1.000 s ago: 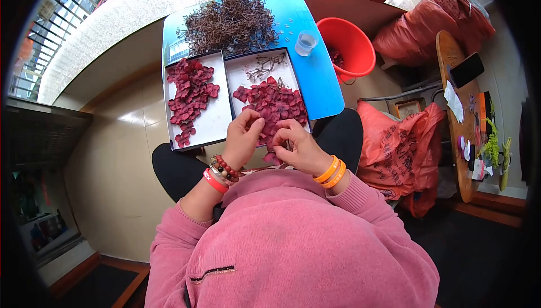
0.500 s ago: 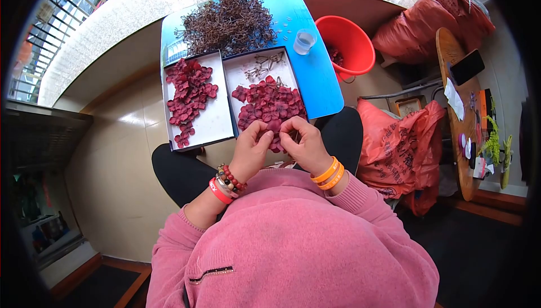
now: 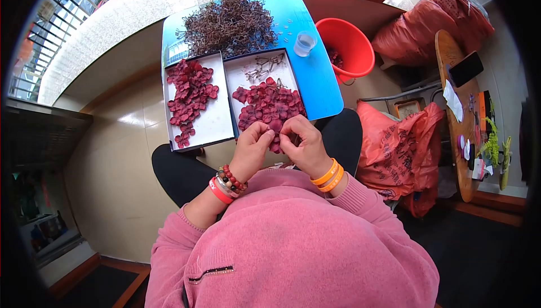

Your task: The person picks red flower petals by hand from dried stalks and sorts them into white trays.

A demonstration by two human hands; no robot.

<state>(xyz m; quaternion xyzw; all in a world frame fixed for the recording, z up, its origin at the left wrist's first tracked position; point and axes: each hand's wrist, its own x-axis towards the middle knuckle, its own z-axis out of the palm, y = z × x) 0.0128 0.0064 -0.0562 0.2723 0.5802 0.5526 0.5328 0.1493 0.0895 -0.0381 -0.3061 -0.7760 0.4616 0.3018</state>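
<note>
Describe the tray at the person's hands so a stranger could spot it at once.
Start at the bright blue table. At its near edge, a left tray and a right tray lie side by side; take the right one, with the left hand and right hand at its near end. Unlike its neighbour, it holds brown stems along with dark red petals.

red wristband [image 3: 220, 191]: white lettering, too small to read | 2 orange wristbands [image 3: 328, 176]: pale marks, unreadable | red sack [image 3: 397, 150]: dark characters, illegible
</note>
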